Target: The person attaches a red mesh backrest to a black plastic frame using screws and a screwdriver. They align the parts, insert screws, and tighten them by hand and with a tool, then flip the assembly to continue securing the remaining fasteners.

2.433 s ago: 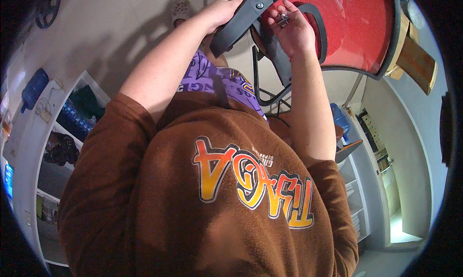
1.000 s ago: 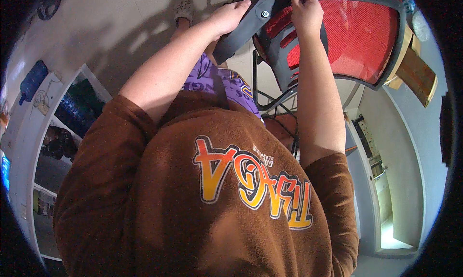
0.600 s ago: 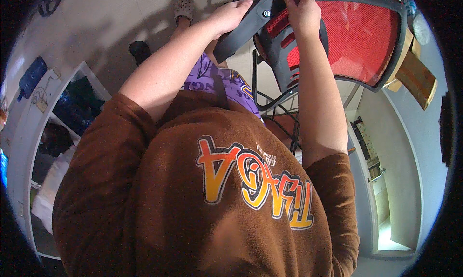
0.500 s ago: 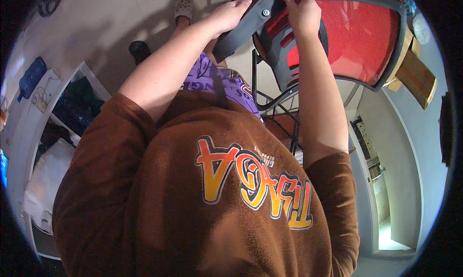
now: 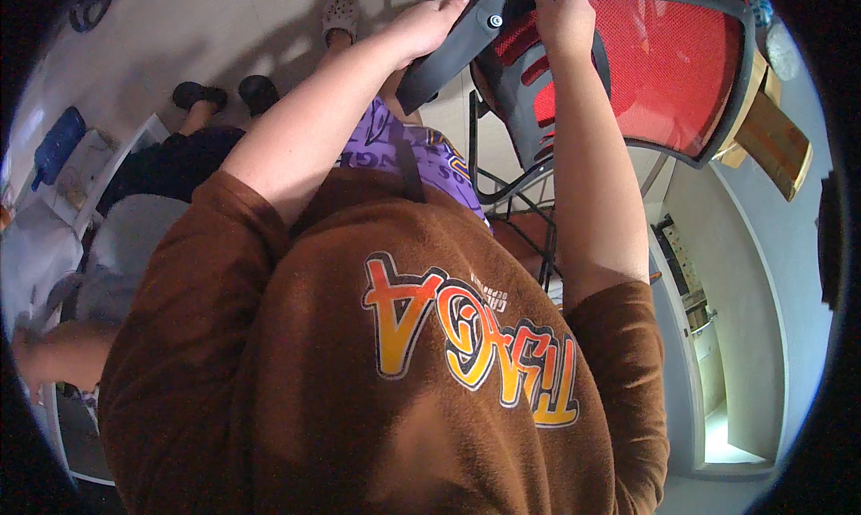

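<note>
My left hand (image 5: 429,26) lies flat along the black armrest (image 5: 457,44), fingers wrapped over its edge. My right hand (image 5: 560,13) grips the chair's black frame (image 5: 516,76) just beside it, the red mesh backrest (image 5: 668,67) spreading rightward.

Even, moderately bright indoor light. Soft shadows fall on the pale floor (image 5: 224,31) at upper left. A bright patch glows at lower right. Fisheye distortion bends straight edges near the black rim. The left margin is blurred; the centre is sharp.
</note>
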Available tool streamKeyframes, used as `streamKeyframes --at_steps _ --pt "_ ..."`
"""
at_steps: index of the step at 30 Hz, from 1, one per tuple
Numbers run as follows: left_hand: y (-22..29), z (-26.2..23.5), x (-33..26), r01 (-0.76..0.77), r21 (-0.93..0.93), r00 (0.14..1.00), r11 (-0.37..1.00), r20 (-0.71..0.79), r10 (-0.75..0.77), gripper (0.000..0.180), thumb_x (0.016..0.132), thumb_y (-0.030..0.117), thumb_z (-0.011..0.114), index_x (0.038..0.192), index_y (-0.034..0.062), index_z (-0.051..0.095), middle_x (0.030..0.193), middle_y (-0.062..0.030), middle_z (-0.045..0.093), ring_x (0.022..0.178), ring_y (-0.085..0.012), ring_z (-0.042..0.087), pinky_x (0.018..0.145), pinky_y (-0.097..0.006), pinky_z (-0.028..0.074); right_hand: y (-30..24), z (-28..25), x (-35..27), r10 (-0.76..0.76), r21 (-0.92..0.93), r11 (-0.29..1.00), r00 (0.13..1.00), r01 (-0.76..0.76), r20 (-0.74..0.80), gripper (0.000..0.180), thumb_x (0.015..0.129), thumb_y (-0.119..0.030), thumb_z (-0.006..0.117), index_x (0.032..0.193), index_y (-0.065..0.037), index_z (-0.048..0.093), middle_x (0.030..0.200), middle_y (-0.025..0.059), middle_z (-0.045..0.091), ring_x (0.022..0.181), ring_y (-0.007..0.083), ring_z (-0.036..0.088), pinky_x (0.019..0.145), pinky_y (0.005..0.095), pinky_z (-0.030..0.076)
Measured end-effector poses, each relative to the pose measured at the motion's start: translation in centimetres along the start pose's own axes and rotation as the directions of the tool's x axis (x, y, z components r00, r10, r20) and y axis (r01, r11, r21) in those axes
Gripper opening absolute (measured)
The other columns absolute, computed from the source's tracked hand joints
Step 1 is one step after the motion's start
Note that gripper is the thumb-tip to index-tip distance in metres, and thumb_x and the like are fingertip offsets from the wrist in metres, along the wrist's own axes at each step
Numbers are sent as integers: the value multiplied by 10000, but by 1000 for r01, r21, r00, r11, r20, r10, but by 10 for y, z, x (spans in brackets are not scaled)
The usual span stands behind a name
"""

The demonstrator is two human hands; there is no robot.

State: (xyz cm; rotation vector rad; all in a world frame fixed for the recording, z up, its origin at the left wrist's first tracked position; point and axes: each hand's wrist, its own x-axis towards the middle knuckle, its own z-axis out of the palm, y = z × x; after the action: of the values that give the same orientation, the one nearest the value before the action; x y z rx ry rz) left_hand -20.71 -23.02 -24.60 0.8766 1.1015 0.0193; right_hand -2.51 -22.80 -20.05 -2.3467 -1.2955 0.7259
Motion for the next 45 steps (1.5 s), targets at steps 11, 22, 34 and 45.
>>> streamKeyframes --at_steps 11,22,34,45 --pt "6 4 -2 14 24 999 1000 -29 -13 516 947 489 315 1231 115 530 1029 -108 633 915 -208 592 827 -339 445 -6 -10 4 -29 18 999 998 28 47 307 791 -257 681 958 -24 573 838 185 633 773 348 615 680 388 472" --pt "6 3 2 43 32 999 999 5 -43 537 939 514 323 1170 92 563 984 -102 641 870 -206 598 801 -334 445 0 -40 3 -276 -56 958 958 280 71 153 864 -120 537 986 -65 611 904 202 610 799 307 616 711 363 476" --pt "9 6 -2 12 48 1000 999 -23 -11 551 937 531 334 1118 74 583 907 -48 622 795 -132 566 745 -303 446 0 -43 8 -362 -371 815 891 446 276 143 782 -218 604 882 -118 626 925 104 590 811 325 606 684 404 497" --pt "3 4 3 32 58 999 998 -36 -30 561 939 529 324 1161 73 563 950 -60 625 812 -145 574 763 -306 448 -13 -32 -1 -301 -401 843 933 358 199 207 808 -256 608 948 -105 584 914 138 584 791 360 594 659 429 484"
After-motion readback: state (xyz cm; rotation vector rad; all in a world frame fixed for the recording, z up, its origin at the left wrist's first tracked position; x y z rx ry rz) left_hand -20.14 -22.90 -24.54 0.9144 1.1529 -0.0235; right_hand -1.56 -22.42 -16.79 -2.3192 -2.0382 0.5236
